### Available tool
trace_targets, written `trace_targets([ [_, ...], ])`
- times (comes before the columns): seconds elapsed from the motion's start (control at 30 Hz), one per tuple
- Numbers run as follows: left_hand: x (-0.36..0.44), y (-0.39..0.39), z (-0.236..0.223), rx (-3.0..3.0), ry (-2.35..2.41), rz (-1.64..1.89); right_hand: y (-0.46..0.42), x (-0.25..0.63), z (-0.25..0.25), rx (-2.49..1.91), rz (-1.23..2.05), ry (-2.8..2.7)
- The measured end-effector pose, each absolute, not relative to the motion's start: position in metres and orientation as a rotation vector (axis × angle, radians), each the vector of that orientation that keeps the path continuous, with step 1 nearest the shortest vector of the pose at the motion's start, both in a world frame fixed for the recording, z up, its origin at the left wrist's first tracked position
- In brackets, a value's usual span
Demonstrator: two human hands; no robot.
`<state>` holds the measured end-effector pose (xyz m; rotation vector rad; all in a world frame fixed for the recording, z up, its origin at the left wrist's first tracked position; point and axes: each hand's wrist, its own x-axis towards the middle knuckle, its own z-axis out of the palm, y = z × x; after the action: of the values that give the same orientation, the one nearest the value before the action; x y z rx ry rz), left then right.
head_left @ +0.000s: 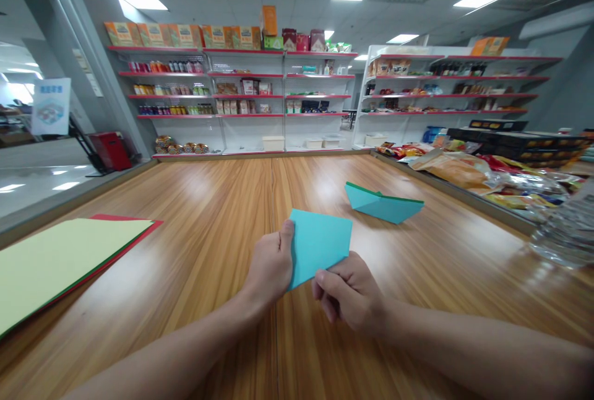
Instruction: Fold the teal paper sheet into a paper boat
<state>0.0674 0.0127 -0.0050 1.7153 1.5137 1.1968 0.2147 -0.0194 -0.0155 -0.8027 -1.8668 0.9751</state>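
A folded piece of light blue paper [321, 244] is held up above the wooden table, between my two hands. My left hand [273, 259] grips its left edge, thumb on the near face and the fingers hidden behind. My right hand [346, 288] pinches the lower right edge between thumb and curled fingers. Beyond it, to the right, a folded paper boat [385, 203], light blue with a green upper rim, rests on the table.
A stack of coloured paper [69, 251], pale yellow on top with green and red edges below, lies at the left. Snack packets [464, 171] and a clear plastic container [568, 226] line the right side. Stocked shelves [250, 96] stand behind the wooden table [223, 202].
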Motion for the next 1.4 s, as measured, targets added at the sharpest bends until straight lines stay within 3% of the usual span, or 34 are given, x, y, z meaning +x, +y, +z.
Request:
trace_targets([
  [0.9, 0.064, 0.016, -0.010, 1.727, 1.528, 1.212, -0.019, 0.223, -0.013, -0.835, 0.885, -1.853],
  [1.4, 0.062, 0.018, -0.012, 1.775, 1.624, 1.225, -0.014, 0.227, -0.013, -0.915, 0.996, -1.749],
])
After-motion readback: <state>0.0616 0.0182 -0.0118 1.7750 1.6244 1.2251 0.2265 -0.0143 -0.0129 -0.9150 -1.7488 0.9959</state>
